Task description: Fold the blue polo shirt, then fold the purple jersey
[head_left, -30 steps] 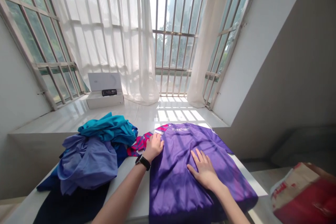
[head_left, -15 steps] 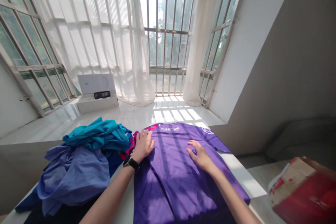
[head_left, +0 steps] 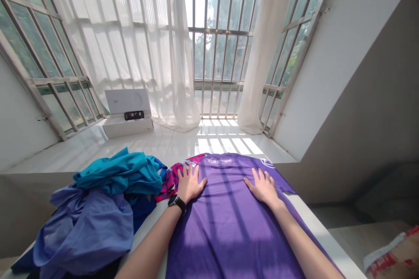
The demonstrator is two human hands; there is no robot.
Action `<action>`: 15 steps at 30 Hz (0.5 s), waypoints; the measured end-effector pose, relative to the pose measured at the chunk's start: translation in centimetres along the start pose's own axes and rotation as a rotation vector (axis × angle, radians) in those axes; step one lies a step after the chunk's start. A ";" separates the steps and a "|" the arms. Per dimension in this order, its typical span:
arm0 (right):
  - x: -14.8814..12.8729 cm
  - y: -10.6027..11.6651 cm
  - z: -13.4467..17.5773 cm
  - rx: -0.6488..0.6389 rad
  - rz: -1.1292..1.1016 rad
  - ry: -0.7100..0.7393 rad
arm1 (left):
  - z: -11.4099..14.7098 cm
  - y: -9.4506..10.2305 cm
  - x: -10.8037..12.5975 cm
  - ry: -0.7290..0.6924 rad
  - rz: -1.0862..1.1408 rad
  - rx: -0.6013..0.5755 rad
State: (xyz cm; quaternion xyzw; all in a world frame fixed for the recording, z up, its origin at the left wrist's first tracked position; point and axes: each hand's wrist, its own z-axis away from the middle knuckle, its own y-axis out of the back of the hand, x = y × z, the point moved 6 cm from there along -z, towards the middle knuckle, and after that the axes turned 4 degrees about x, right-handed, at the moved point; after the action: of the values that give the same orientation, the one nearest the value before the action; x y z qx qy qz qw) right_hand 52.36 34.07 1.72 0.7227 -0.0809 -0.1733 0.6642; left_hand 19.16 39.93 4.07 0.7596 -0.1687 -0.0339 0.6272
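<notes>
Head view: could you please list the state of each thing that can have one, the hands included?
Purple shirt: spread out, slightly creased
Left hand: open, palm down at shirt's left edge
Right hand: open, palm down on shirt
Pink-and-blue patterned cloth: rumpled
Teal cloth: crumpled, heaped
Lavender cloth: crumpled
Watch: strapped on
White box: open, lid raised
White curtains: parted
Bag: cut off, state unclear

On the white table point(head_left: 317, 227), we identify a purple shirt point(head_left: 225, 222) spread flat at right and a heap of blue and teal garments point(head_left: 94, 218) at left.
</notes>
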 end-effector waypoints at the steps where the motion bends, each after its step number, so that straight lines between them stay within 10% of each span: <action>1: -0.1 0.2 -0.4 0.004 -0.034 -0.001 | -0.5 0.1 0.1 -0.008 0.015 0.011; 8: 0.8 5.6 2.3 0.208 -0.289 0.033 | 2.8 5.4 0.5 -0.130 0.169 0.206; 12: 6.8 6.9 12.5 0.401 -0.671 0.050 | 14.7 9.9 -1.0 -0.102 0.573 0.174; 15: 16.0 2.7 21.7 0.456 -0.923 -0.409 | 25.4 9.0 -3.2 0.168 0.854 -0.035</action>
State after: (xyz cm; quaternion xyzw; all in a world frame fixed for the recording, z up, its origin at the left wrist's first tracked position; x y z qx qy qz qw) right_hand 59.76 8.00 0.86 0.7603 0.0816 -0.5613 0.3168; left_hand 7.55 15.54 6.85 0.6111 -0.4158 0.2877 0.6090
